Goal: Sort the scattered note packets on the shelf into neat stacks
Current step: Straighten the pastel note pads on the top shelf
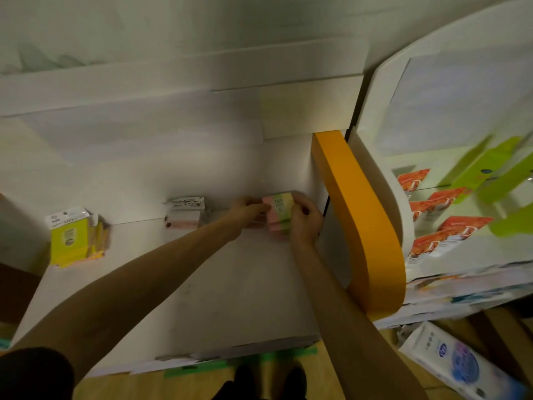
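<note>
Both my hands hold a pink, green and yellow note packet [279,209] at the back right of the white shelf [187,284]. My left hand [245,210] grips its left side and my right hand [305,220] grips its right side. The packet sits on top of more pastel packets [278,230], largely hidden by my hands. A stack of pink packets with white headers [184,213] stands just left of my hands against the back wall. A stack of yellow-green packets [73,235] leans at the far left.
An orange curved divider [360,215] bounds the shelf on the right. Beyond it, another shelf holds orange-and-white boxes [432,238] and lime-green packages [484,171]. A white and blue pack [458,362] lies on the floor at the lower right.
</note>
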